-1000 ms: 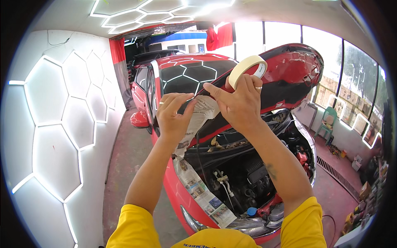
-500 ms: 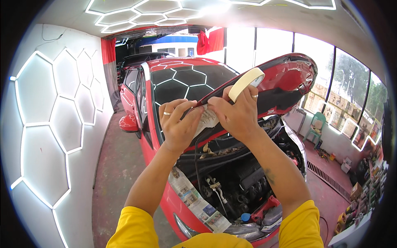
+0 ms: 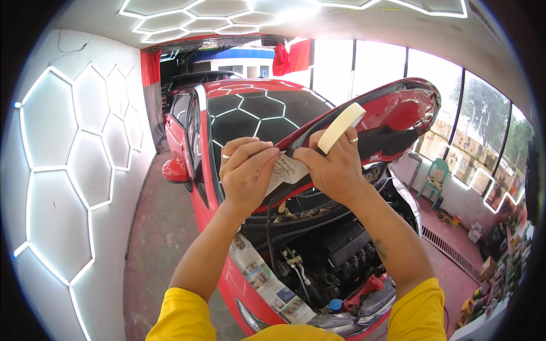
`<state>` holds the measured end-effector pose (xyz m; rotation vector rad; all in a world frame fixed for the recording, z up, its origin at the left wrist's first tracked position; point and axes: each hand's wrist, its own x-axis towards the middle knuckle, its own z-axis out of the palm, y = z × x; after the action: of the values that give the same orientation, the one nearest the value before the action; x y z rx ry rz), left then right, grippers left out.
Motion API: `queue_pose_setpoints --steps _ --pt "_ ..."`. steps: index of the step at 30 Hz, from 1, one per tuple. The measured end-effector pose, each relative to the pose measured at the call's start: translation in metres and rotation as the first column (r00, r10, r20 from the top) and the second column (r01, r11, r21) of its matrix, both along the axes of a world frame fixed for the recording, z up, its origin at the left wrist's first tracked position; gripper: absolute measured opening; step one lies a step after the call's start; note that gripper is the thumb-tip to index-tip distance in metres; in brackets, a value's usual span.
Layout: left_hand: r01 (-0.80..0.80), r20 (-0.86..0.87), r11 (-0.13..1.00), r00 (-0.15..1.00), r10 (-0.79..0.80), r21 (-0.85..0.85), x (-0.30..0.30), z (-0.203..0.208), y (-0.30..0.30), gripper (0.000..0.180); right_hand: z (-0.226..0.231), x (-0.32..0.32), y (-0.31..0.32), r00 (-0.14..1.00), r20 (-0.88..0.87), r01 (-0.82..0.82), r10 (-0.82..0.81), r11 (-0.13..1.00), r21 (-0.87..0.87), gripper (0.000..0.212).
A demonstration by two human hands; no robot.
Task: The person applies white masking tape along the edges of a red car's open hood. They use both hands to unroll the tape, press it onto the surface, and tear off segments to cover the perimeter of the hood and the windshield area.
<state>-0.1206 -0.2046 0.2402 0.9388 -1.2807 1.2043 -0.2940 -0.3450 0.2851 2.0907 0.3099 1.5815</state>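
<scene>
The raised red car hood [image 3: 406, 111] slants up from the middle to the right. At its near edge, my left hand [image 3: 244, 173] is closed, fingertips and thumb pinching a torn piece of newspaper [image 3: 289, 169] against the edge. My right hand [image 3: 336, 173] grips a roll of cream masking tape [image 3: 341, 127], which stands up over the fingers. The right thumb and fingertips press at the hood edge, close to the left fingertips. Any tape strip between the hands is hard to make out.
Below the hood lies the open engine bay [image 3: 324, 267]. A newspaper strip [image 3: 270, 281] covers the left fender. A lit white wall [image 3: 108, 210] runs along the left. On the right are a green chair [image 3: 436, 176], a floor drain [image 3: 449, 253] and a cluttered shelf [image 3: 500, 290].
Both hands stay at the hood edge; my right hand and the tape roll have shifted slightly right and down. The newspaper piece lies flatter between the hands, showing more of its surface.
</scene>
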Motion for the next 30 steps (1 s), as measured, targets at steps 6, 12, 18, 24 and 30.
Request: queue_pose_setpoints --steps 6,12,18,24,30 --pt "0.047 0.002 0.998 0.999 -0.047 -0.043 0.003 -0.005 -0.008 0.023 -0.001 -0.001 0.004 0.999 0.012 -0.046 0.046 0.998 0.041 0.024" --pt "0.069 0.032 0.995 0.997 -0.066 -0.078 0.006 -0.008 -0.013 0.029 0.0 0.001 0.006 0.997 0.005 -0.075 0.075 0.995 0.059 0.022" --pt "0.379 -0.271 0.92 0.88 -0.39 -0.093 0.001 -0.016 -0.023 0.065 0.004 0.002 0.013 0.994 0.019 -0.105 0.103 0.989 0.102 0.02" --pt "0.384 -0.439 0.923 0.832 -0.338 0.016 -0.009 -0.005 -0.003 0.065 0.015 0.012 0.03 0.987 0.062 -0.159 0.151 0.971 0.177 0.016" --pt "0.524 -0.508 0.845 0.759 -0.407 0.106 -0.003 0.008 0.008 0.055 0.015 0.013 0.029 0.991 0.057 -0.131 0.122 0.972 0.195 0.016"
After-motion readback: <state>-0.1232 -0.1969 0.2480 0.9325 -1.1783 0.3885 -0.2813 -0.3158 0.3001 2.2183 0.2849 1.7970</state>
